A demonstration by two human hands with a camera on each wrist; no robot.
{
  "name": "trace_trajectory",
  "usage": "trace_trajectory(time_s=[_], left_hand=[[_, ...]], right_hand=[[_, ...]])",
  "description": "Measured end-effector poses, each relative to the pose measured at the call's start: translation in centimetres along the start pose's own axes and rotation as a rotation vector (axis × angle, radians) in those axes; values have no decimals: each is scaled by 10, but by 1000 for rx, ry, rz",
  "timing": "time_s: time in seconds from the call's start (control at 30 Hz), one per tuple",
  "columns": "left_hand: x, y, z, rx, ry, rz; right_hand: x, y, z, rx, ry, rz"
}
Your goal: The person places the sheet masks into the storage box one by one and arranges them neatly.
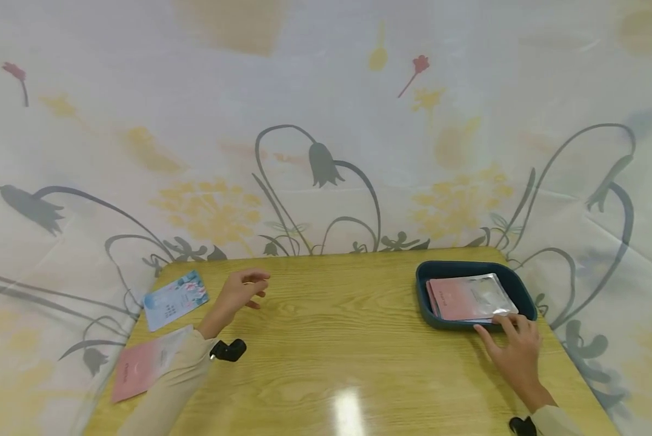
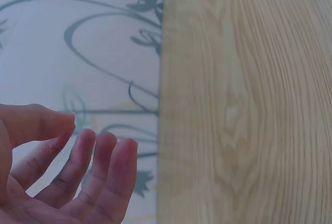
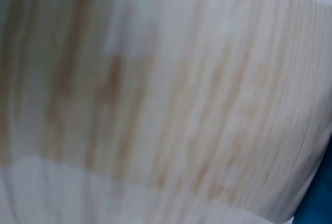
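My left hand hovers over the left part of the table, fingers loosely bent; in the left wrist view the hand holds nothing. Near it lie a blue floral sachet and a pink and silver sachet, the second partly hidden by my sleeve. On the right stands a dark blue basket, holding several flat sachets with a pink and silver sachet on top. My right hand is at the basket's near right rim, fingertips over the edge by the sachets and thumb outside along the front wall.
The wood-grain table meets a white floral-print cloth at its back and sides. Each wrist wears a black camera, such as the left camera. In the blurred right wrist view, part of the blue basket shows at lower right.
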State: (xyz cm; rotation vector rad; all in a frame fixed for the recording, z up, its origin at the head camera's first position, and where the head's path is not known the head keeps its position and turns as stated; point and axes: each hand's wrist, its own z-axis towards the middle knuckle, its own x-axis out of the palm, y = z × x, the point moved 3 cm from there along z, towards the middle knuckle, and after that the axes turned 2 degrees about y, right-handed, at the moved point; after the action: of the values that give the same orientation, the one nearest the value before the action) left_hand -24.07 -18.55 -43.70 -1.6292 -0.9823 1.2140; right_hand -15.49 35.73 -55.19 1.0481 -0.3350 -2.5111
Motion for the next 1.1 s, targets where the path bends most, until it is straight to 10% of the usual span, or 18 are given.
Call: trace_trajectory(time_s=[0.67,1.1], left_hand=[[-91,52,-24,-23,-143,-16],[-142,82,-37,-148,-289,-123]], right_hand=[[-3,1,2,-36,-11,21],[-4,3,2,-12,15,9]])
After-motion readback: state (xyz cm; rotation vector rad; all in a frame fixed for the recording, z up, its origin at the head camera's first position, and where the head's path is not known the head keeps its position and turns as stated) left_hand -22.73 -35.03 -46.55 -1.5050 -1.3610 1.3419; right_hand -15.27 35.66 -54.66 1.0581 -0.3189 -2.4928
